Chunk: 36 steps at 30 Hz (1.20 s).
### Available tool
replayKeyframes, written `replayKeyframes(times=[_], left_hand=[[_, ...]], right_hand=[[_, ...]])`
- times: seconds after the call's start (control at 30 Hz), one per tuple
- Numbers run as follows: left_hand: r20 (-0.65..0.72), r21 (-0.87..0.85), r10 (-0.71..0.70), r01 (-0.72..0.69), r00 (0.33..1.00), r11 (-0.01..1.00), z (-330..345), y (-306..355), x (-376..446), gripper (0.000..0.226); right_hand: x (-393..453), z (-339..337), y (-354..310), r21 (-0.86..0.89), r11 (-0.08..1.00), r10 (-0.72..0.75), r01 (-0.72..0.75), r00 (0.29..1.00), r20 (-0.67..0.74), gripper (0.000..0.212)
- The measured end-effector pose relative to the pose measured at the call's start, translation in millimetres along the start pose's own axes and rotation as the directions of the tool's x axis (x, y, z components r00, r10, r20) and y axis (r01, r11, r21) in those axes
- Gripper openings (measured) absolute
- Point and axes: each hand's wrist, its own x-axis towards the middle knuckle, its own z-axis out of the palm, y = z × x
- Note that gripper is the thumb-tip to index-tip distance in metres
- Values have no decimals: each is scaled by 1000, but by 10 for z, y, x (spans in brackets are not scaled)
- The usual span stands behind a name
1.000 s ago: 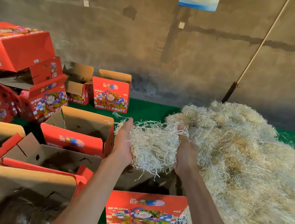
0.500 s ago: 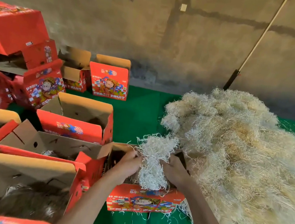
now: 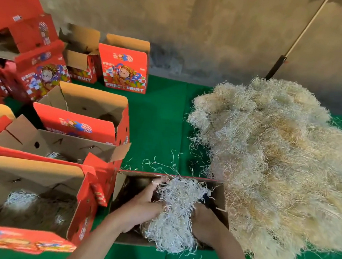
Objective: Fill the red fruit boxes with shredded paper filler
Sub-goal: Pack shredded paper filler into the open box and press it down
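Note:
An open red fruit box sits on the green cloth right in front of me, seen from above. A clump of pale shredded paper lies half inside it and spills over its near edge. My left hand grips the clump's left side inside the box. My right hand grips its right side. The big heap of shredded paper lies just right of the box, touching it.
Several open red boxes stand at left; the nearest one and the one behind it hold some filler. More boxes stand by the grey wall. A broom handle leans on the wall. Green cloth covers the table.
Both hands have come down from the heap with the clump and pushed it into the box. My view has tilted down over the box.

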Motion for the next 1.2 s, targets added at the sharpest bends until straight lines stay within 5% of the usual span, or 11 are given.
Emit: replayKeyframes(times=[0.1, 0.2, 0.33, 0.6, 0.73, 0.83, 1.0, 1.1, 1.2], left_hand=[[48, 105, -22, 16, 999, 994, 41, 1, -18, 74], [36, 235, -114, 103, 993, 966, 31, 13, -19, 79], [188, 230, -263, 218, 946, 949, 6, 34, -15, 105], [257, 148, -509, 488, 821, 861, -1, 347, -115, 115], [191, 264, -552, 499, 812, 825, 56, 322, -144, 106], [69, 263, -400, 370, 914, 891, 23, 262, -191, 100], [-21, 67, -274, 274, 962, 959, -16, 154, -322, 133], [-55, -58, -252, 249, 966, 967, -66, 98, -328, 142], [-217, -214, -211, 164, 953, 963, -167, 5, -308, 109]], right_hand=[[83, 9, 109, -4, 999, 53, -53, 998, 42, 25], [84, -5, 94, 178, 978, 95, -105, 993, 64, 23], [48, -32, 58, 186, 959, 194, -216, 973, 128, 69], [-34, -141, -95, 203, 950, 166, -236, 936, 311, 96], [-110, -60, -160, 249, 952, 70, -179, 917, 392, 90], [-175, -64, -132, 331, 943, -74, -48, 935, 347, 64], [-239, -104, -48, 436, 899, -155, 26, 952, 263, 30], [-211, -117, -83, 475, 878, -79, -52, 965, 250, 25], [-180, -166, -21, 499, 861, 40, -98, 991, 125, 32]])
